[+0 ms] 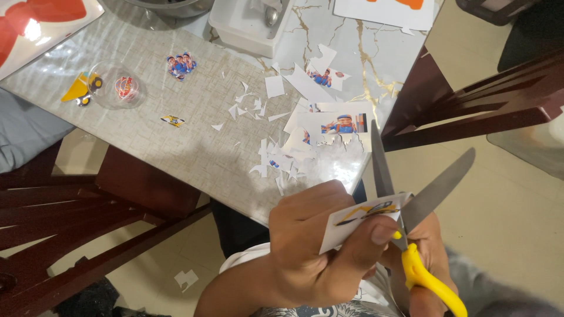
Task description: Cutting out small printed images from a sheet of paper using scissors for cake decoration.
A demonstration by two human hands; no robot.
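You have even, fairly bright indoor light from overhead, with no hard shadows on the table (176, 129). A strong white glare spot burns out on the glossy red-and-white sheet (35, 23) at top left, and the tabletop shows a soft sheen near its front edge. Your left hand (320, 246) is reasonably sharp; the scissors (411, 205) are slightly smeared by motion. The chair frames (470, 105) bend outward at the edges, showing wide-angle distortion.

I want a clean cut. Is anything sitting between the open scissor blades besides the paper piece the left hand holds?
Nothing visible. The scissors gape open around the paper piece alone; the left hand pinches it with the thumb just beside the blades' pivot, close but not between the blades.
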